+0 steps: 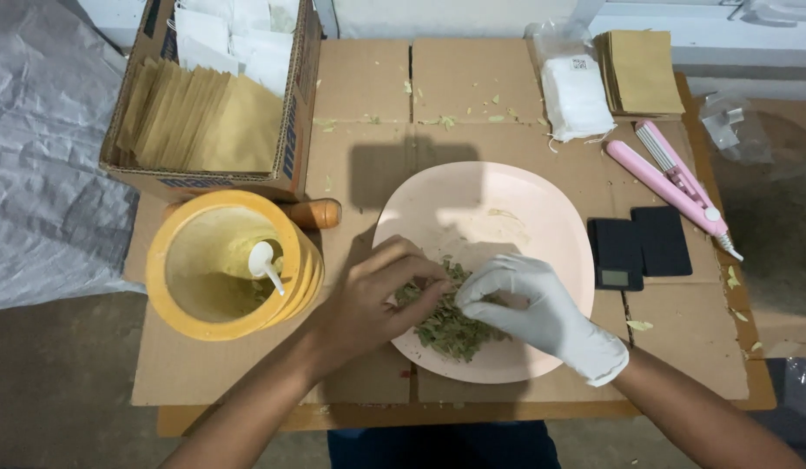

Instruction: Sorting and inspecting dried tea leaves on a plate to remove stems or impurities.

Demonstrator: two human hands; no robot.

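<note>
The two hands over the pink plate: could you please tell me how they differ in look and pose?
The right hand wears a white glove, while the left hand is bare. The left hand curls its fingers down into the pile of dried green leaves; the right hand rests on the pile's right side with its fingers pointing left. Both hands touch the leaves over the near part of the pink plate.

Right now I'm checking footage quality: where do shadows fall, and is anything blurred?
Head view: a boxy dark shadow lies on the cardboard above the pink plate; the left hand and gloved right hand over the dried leaves look sharp; the corners dim; no glare.
</note>
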